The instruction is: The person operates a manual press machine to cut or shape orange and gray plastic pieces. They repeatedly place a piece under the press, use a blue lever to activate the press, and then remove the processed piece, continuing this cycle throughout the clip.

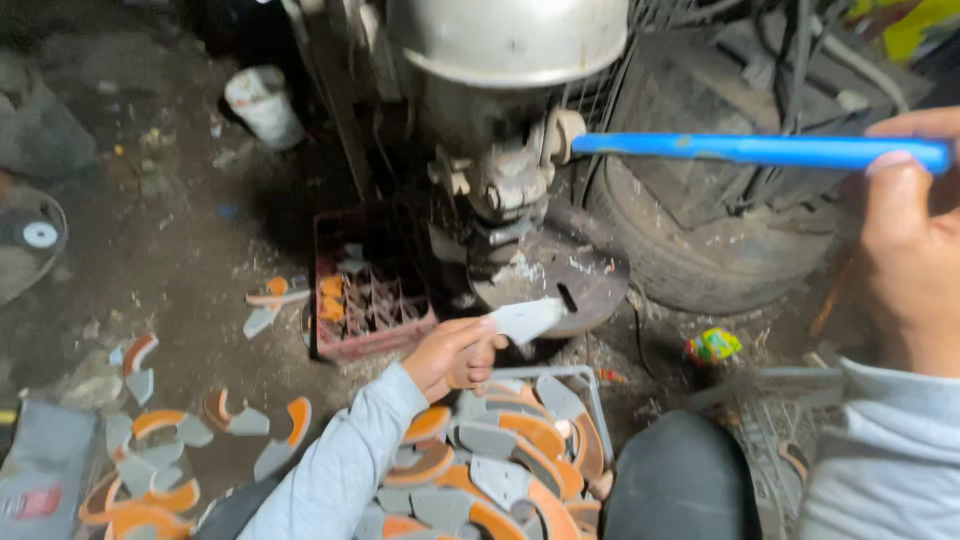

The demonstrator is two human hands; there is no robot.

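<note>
My left hand (455, 355) pinches a flat grey metal blank (528, 319) and holds it at the round base plate (560, 285) of a hand press (500, 150). My right hand (910, 250) is wrapped around the end of the press's blue lever (760, 150), which runs level from the machine toward the right edge. Below my left arm sits a metal tray (590, 390) heaped with curved grey and orange pieces (500, 450).
A red plastic crate (330, 290) stands left of the press. More grey and orange pieces (170, 440) lie scattered on the dirty floor at lower left. A white bucket (262, 105) stands at the back, a tyre (690, 260) behind the press, my dark knee (680, 480) at the bottom.
</note>
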